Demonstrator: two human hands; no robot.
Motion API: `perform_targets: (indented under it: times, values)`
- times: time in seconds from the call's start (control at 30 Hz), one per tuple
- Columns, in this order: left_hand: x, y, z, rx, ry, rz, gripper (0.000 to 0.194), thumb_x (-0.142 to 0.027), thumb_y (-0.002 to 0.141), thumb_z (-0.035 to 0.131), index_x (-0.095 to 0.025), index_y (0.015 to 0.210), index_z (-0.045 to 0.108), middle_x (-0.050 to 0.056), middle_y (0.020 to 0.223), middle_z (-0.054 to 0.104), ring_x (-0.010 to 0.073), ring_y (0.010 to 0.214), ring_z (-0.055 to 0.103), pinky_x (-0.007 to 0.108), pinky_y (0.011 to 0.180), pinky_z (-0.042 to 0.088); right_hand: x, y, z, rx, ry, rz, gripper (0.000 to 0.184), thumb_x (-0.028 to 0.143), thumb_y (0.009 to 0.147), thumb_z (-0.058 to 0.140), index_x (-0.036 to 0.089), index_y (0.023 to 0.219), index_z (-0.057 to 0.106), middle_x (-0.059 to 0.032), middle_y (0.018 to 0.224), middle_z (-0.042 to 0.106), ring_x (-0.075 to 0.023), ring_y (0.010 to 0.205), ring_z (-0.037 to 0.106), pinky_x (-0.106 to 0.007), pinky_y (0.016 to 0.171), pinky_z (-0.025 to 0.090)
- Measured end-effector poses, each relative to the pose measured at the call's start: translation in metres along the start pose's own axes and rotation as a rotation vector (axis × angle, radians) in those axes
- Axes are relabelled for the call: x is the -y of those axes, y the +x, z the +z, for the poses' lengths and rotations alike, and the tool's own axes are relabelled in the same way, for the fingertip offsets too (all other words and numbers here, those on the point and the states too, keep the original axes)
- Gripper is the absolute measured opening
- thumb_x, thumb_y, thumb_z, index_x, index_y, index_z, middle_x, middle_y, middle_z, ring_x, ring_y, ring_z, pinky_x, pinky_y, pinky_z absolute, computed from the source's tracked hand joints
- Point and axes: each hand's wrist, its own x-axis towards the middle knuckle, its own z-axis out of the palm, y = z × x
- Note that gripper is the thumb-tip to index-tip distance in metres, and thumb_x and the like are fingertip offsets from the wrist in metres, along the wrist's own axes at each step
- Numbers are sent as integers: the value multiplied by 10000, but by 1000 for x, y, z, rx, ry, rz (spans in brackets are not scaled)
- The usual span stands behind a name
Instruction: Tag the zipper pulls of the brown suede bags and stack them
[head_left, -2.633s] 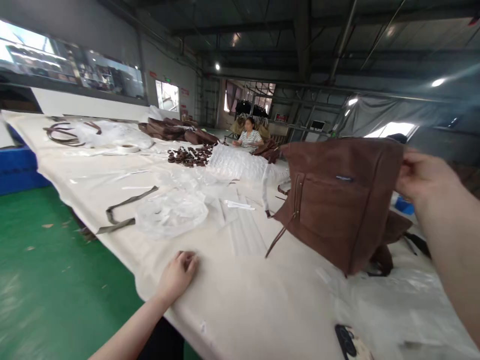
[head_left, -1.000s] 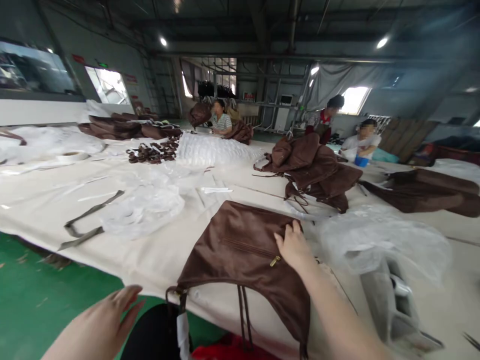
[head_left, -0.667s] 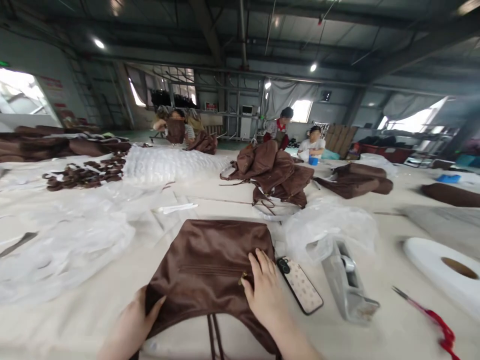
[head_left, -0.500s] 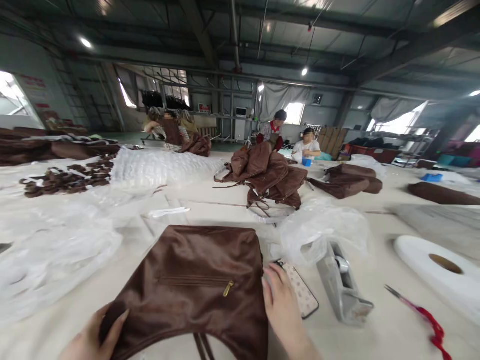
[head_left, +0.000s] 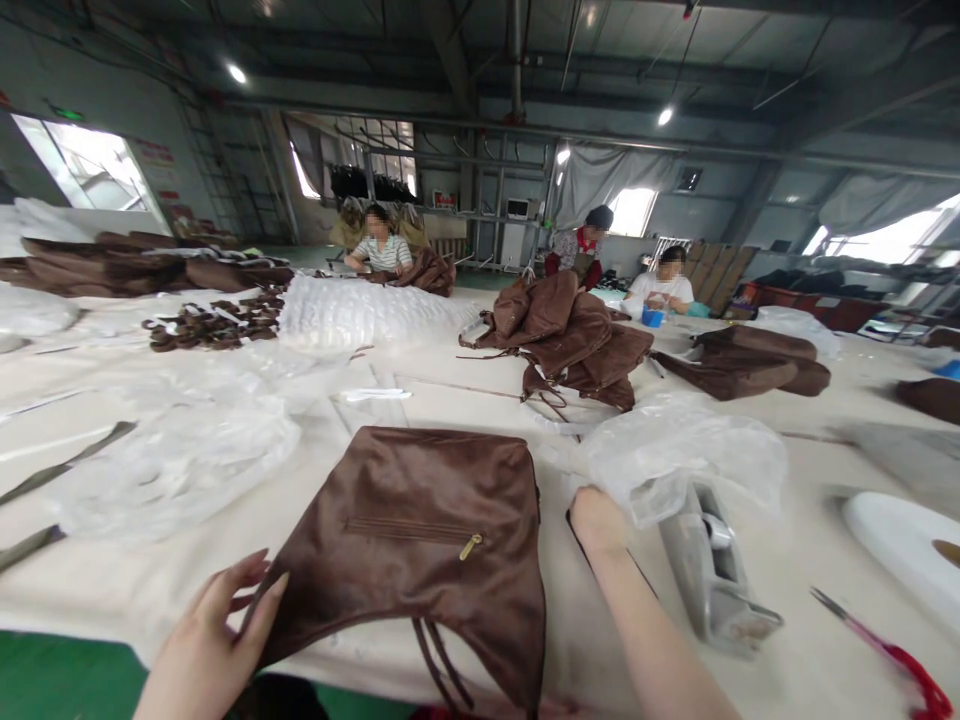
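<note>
A brown leather-look handbag lies flat on the pale table in front of me, with a gold zip pull on its pocket. My left hand grips its left corner, thumb on top and fingers around the edge. Two thin brown straps hang from its curved lower side. To the right of the handbag, my right hand is over a phone, of which only dark edges show. The fingers of that hand are hidden from view. Crumpled clear plastic lies just beyond it.
Right of my forearm stands a grey tape dispenser, then red-handled scissors and a white roll. More brown bags are heaped further back. Clear plastic lies at left. Several people sit or stand beyond the table.
My right hand has left the handbag's right edge and moved right, onto the phone. My left hand still holds the corner. The view has shifted left, showing the table's front edge and green floor.
</note>
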Motion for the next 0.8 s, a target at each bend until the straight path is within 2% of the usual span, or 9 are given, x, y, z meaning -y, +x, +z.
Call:
perform_targets:
  times: [0.17,0.33,0.47,0.53,0.63,0.73,0.8]
  values:
    - [-30,0,2,97,-77,81,453,-580,753,534,-230,1038,564,99,1048,656,249,836,669,302,648,553,1,1,3,-45,-53,34,275,160,896,438,106,889,708,-223,918,697,-289,838,686,-332,695,490]
    - [-72,-1,9,211,-129,203,441,-517,816,523,-207,1127,565,99,1109,634,231,843,645,327,760,541,1,1,-5,-69,-40,-17,311,97,887,403,139,843,708,-160,847,708,-241,802,683,-302,694,477]
    - [-103,-8,13,299,-266,262,359,-455,832,550,-201,1075,619,87,1060,655,228,859,632,339,824,523,5,-21,-20,-146,0,-68,320,180,938,365,141,975,681,-153,928,698,-241,830,679,-308,730,484]
    - [-116,-13,18,401,-394,223,346,-443,825,580,-195,1058,640,80,1011,680,230,877,636,330,827,518,13,-45,-28,-250,109,-152,313,220,957,356,149,1032,651,-134,996,685,-224,885,667,-301,781,487]
    - [-134,-21,34,676,-651,43,430,-504,812,598,-156,1060,649,95,950,707,238,872,655,321,782,526,33,-90,-32,-411,360,-423,257,248,963,393,179,1006,638,-101,981,680,-208,892,657,-300,795,497]
    - [-149,-31,52,919,-869,-197,588,-630,802,540,-98,1027,646,141,903,713,240,806,673,317,684,533,53,-130,-23,-386,397,-697,246,186,962,406,209,1082,620,-85,1003,675,-201,882,661,-300,748,509]
    - [-154,-38,62,994,-921,-282,628,-676,803,491,-86,953,648,140,848,708,226,754,677,292,627,522,61,-147,-13,-328,329,-814,287,143,960,390,202,1147,600,-93,1035,667,-196,861,665,-297,711,509]
